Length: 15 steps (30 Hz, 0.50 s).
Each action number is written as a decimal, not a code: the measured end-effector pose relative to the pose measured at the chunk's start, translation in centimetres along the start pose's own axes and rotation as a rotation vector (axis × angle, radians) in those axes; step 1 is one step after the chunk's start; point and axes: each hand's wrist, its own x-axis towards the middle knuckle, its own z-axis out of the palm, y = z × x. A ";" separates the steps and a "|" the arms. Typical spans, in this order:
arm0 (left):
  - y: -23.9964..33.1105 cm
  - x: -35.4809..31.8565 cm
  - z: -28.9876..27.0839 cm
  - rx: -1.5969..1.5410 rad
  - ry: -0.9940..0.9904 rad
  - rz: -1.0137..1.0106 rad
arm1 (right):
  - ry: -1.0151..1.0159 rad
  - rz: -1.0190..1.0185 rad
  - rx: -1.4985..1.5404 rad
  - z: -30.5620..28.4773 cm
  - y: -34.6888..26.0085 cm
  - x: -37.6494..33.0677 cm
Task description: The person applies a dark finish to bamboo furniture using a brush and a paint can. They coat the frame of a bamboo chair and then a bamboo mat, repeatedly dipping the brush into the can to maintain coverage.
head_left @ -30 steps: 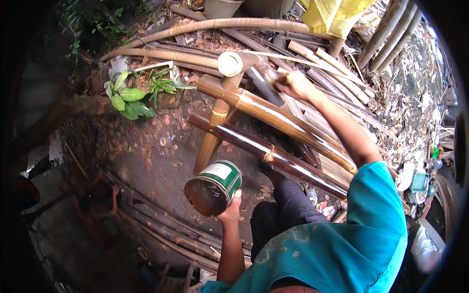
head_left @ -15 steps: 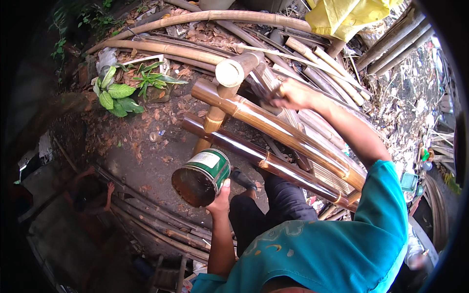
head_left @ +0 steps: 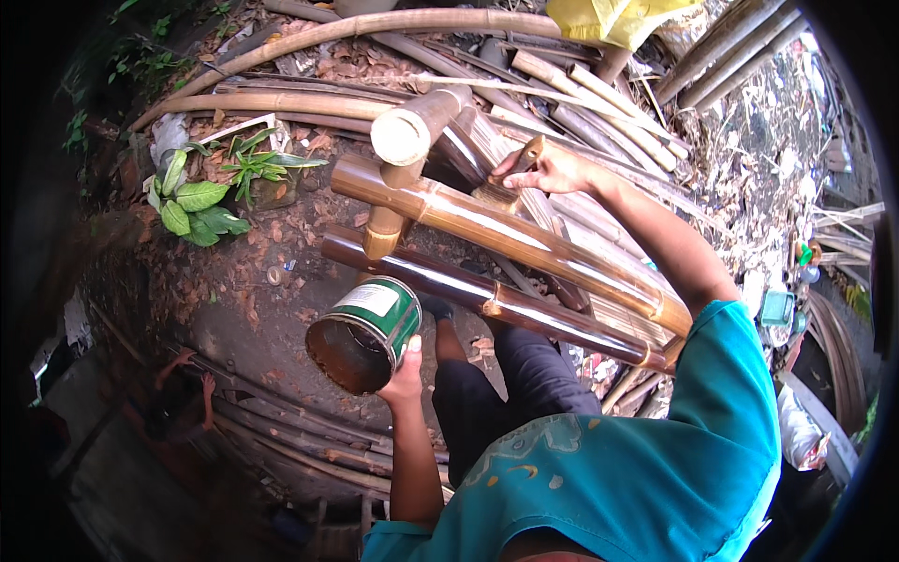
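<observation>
My left hand (head_left: 403, 373) grips the side of a green metal can (head_left: 398, 314) with a white label. The can is tilted, and its brown-stained mouth (head_left: 351, 354) faces me. In my right hand (head_left: 548, 173) is a paintbrush (head_left: 531, 152), its wooden handle up and its wide bristles down by the bamboo slats. Just below the brush runs a glossy upper bamboo rail (head_left: 552, 244). A darker, shiny lower rail (head_left: 440, 279) lies parallel to it. Both rails meet a bamboo post (head_left: 384, 229), and a thick bamboo piece (head_left: 426, 122) with a pale cut end crosses its top.
Long bamboo poles (head_left: 309, 103) and cut lengths lie behind the frame. Leafy plants (head_left: 198, 199) grow at the left. A yellow sheet (head_left: 618, 19) hangs at the far edge. More poles (head_left: 309, 431) lie at lower left, near another person (head_left: 178, 403) in shadow.
My right hand and the brush have moved slightly left and toward me, with the brush now more upright. The whole view has shifted a little; the can stays in my left hand.
</observation>
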 end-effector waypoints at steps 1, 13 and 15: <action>-0.3 -0.2 -0.5 0.020 -0.008 -0.028 | 0.035 -0.077 0.065 0.8 0.1 0.1; 0.0 0.6 -1.4 0.010 0.023 0.033 | -0.036 -0.152 -0.645 2.4 -2.5 0.0; -0.1 0.8 -1.6 -0.002 0.028 0.033 | 0.107 -0.260 -0.667 1.9 -2.7 1.8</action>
